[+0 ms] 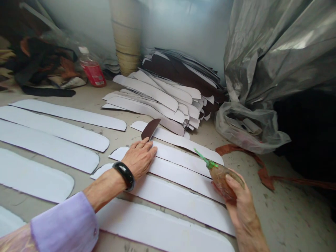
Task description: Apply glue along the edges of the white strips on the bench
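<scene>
My left hand point(140, 157), with a dark bangle point(125, 176) at the wrist, reaches over a row of white strips point(181, 199) with dark edges. Its fingers are closed on the end of one white strip point(181, 157), whose tip curls up and shows a dark brown underside point(150, 128). The thumb is hidden. At the right, my right hand point(240, 197) is wrapped around a brownish, translucent glue bottle point(223, 180). The bottle's green nozzle points up and left, above the strips.
More white strips point(52, 140) lie at the left. Behind stand a pile of strips point(157, 94) and a bottle with a red label point(91, 68). At the right are a clear plastic bag point(252, 129), a reddish-brown scrap point(265, 176) and hanging grey sheeting point(275, 45). Dark scraps point(44, 63) lie back left.
</scene>
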A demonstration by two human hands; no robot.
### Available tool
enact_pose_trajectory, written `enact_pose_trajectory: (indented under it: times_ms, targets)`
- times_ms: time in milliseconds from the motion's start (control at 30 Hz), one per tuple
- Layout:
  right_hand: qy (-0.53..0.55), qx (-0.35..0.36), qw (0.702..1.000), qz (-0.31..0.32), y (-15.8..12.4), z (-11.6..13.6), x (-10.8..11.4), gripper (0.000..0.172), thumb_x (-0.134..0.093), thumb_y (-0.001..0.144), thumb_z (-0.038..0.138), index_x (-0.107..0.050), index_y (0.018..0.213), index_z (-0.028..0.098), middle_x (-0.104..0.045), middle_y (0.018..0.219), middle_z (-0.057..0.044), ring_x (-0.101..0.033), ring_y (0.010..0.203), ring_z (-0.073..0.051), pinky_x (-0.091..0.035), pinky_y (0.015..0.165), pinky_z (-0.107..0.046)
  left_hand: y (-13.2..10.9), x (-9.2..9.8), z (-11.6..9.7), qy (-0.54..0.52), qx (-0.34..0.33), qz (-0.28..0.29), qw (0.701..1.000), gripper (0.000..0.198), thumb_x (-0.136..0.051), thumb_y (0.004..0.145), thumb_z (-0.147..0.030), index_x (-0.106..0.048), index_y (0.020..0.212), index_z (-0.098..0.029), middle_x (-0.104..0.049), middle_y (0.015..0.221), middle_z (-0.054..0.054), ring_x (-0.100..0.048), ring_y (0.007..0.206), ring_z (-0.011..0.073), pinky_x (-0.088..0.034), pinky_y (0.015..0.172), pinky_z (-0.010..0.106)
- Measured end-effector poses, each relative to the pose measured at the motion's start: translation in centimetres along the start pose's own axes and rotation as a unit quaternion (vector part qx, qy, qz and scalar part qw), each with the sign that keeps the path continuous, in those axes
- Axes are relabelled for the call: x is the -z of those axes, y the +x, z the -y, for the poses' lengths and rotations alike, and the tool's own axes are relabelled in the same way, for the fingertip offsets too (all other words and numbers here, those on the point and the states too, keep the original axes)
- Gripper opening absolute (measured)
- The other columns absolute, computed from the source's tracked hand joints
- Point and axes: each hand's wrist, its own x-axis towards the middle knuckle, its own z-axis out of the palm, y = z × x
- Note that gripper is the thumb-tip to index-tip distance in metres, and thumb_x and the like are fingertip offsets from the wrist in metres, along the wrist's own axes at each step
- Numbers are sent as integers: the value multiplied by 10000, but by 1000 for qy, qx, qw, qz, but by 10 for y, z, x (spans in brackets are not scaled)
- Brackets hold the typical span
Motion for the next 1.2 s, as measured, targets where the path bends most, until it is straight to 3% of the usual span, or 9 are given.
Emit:
enact_pose_trajectory:
  times_ms: [100, 267, 467, 667, 833, 967, 1200]
  targets:
    - [50, -21, 998, 6, 8, 1, -3, 512, -875, 484, 355, -654, 925, 218, -734, 897, -24, -702, 777, -223, -616, 682, -397, -5, -8, 6, -8, -6, 2, 1000, 299, -570, 895, -195, -563, 1191, -151, -550, 1281, 97, -460, 1276, 272, -451, 1001, 494]
    - [66, -24, 997, 44, 11, -2, -14, 410, -841, 555, 330, -671, 911, 217, -742, 927, -40, -706, 818, -242, -613, 730, -444, -1, -10, 13, -11, -23, 3, 1000, 317, -582, 898, -248, -559, 1198, -146, -551, 1278, 99, -475, 1258, 262, -418, 1033, 506]
    - [59, -17, 995, 74, 17, -3, -31, 376, -807, 596, 314, -666, 924, 194, -742, 888, -24, -704, 807, -216, -605, 741, -400, 5, 10, 22, 27, -25, 12, 999, 274, -597, 888, -284, -599, 1131, -158, -546, 1287, 90, -455, 1263, 269, -394, 1031, 514]
    - [53, -32, 995, 78, 25, 1, -31, 442, -838, 536, 303, -647, 921, 201, -742, 874, -20, -706, 764, -221, -615, 648, -388, 5, 30, 46, 92, -1, 19, 996, 161, -593, 889, -295, -634, 939, -148, -622, 1112, 67, -482, 1216, 249, -327, 1065, 528]
    - [60, -36, 995, 75, 23, 4, -32, 420, -832, 549, 310, -645, 910, 203, -737, 846, 2, -704, 757, -204, -625, 668, -402, -1, 34, 57, 117, 21, 27, 993, 187, -591, 894, -322, -622, 880, -138, -638, 985, 50, -569, 1062, 213, -431, 973, 473]
    - [58, -29, 996, 56, 18, 10, -23, 363, -816, 577, 308, -653, 881, 196, -740, 833, 2, -701, 734, -192, -628, 664, -394, -1, 24, 51, 89, 11, 28, 996, 221, -569, 912, -332, -613, 1003, -135, -631, 1018, 57, -602, 972, 186, -508, 870, 408]
    - [52, -20, 998, -17, 13, 20, 7, 271, -789, 595, 275, -652, 819, 212, -740, 787, 8, -705, 735, -221, -627, 652, -457, -3, 10, 39, 17, -68, 52, 996, 317, -557, 919, -298, -547, 1203, -157, -577, 1201, 87, -580, 1066, 213, -515, 892, 427]
